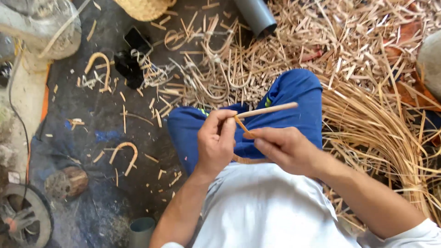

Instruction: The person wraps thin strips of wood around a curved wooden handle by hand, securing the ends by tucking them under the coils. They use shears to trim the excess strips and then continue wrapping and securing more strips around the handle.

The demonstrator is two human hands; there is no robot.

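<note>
My left hand (216, 142) grips a pale cane stick (271, 109) that points up and to the right over my blue-trousered knees. My right hand (282, 148) pinches a thin orange strip (242, 125) peeling off the stick near my left thumb. A curved piece of cane (245, 160) lies on my lap, just under both hands.
A long bundle of cane strips (381, 133) curves along the right. Short offcuts and bent U-shaped pieces (124, 154) litter the dark floor. A grey pipe (256, 16) and woven basket (144, 8) lie at the top, a wheel (23, 216) bottom left.
</note>
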